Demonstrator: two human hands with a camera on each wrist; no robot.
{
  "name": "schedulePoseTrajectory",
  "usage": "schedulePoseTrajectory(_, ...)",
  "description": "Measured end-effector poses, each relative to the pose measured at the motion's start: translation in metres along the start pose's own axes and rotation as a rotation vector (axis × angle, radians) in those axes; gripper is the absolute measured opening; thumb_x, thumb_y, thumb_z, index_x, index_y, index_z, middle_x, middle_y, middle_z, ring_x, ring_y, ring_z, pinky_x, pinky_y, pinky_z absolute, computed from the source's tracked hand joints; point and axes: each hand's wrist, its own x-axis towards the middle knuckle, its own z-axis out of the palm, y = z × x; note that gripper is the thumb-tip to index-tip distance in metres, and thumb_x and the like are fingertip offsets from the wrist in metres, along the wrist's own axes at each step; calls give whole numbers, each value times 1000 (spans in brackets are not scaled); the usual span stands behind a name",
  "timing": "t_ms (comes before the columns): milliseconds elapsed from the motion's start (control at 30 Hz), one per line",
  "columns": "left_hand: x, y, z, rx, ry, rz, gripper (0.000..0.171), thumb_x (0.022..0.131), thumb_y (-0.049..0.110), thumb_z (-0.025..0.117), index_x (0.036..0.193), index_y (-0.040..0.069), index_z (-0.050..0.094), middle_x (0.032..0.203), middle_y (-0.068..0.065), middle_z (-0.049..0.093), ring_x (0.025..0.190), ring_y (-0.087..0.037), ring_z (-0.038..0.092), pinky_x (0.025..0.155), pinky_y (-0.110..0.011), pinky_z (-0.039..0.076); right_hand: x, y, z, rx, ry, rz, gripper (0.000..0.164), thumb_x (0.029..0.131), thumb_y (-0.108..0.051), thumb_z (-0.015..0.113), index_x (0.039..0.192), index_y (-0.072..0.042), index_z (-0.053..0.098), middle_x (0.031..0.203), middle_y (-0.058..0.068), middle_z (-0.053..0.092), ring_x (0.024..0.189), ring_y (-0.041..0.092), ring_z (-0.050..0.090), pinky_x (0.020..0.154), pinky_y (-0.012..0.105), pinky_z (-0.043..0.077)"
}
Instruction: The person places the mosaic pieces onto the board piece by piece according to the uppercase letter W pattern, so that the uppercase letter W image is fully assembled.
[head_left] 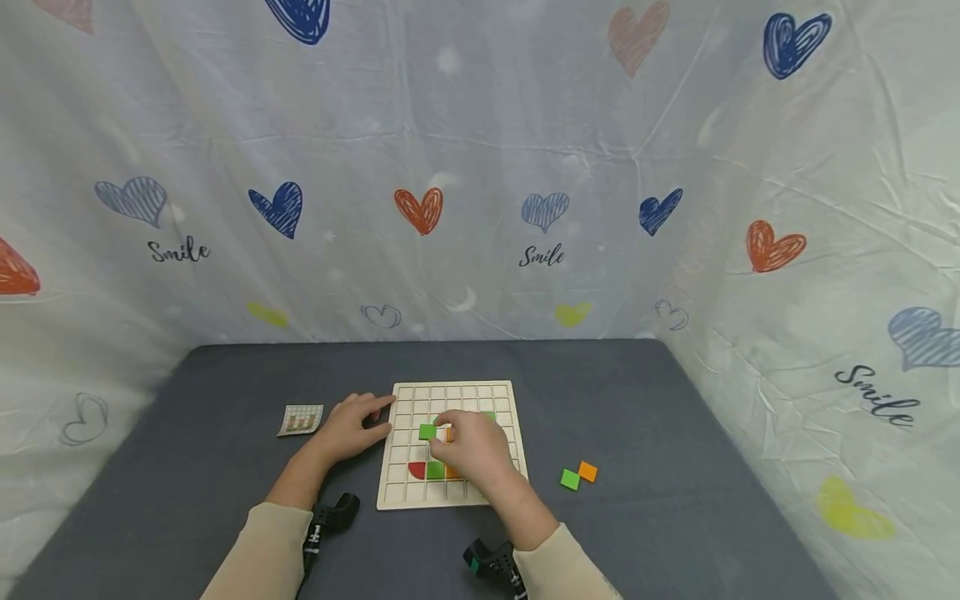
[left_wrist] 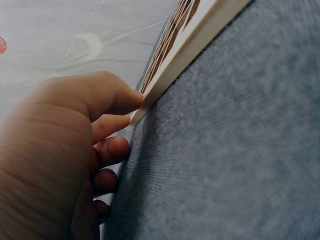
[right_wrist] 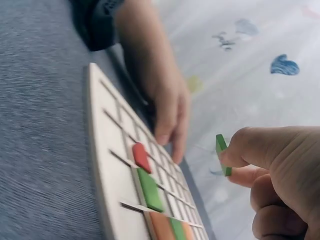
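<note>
A pale wooden grid board [head_left: 396, 493] lies on the dark table. My right hand [head_left: 477, 450] is over it, pinching a thin green square tile [right_wrist: 221, 152] between thumb and index finger, above the board. My left hand [head_left: 349, 428] touches the board's left edge with thumb and index fingertip; its other fingers bend loosely below in the left wrist view. On the board's lower rows are a red rounded tile [right_wrist: 141, 157], a green tile [right_wrist: 149, 189] beside it and an orange tile [right_wrist: 161, 226]. Another green tile [head_left: 489, 415] shows at upper right; my right hand hides some squares.
To the right of the board, a loose green tile [head_left: 570, 479] and an orange tile [head_left: 588, 472] lie corner to corner. A small printed card [head_left: 301, 419] with a grid pattern lies left of my left hand. A heart-printed white curtain [head_left: 480, 275] hangs behind the table.
</note>
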Motion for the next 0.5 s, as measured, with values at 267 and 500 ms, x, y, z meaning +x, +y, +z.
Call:
schedulePoseTrajectory(267,2,0,1,11,-2,-5,48,96,24,71,140,8,64,81,6,39,75,-14,32,74,-41,27,-1,-4,18,-111,-92,-12,25,80,-18,73,103,-14,81,64,-9,63,47,6,42,43,24,33)
schedulePoseTrajectory(500,0,-1,1,13,8,10,46,97,26,70,139,8,65,80,7,39,75,-12,30,74,-41,27,-2,-1,27,-191,-81,-57,13,86,-22,76,94,-17,84,85,-7,75,60,6,58,49,22,42)
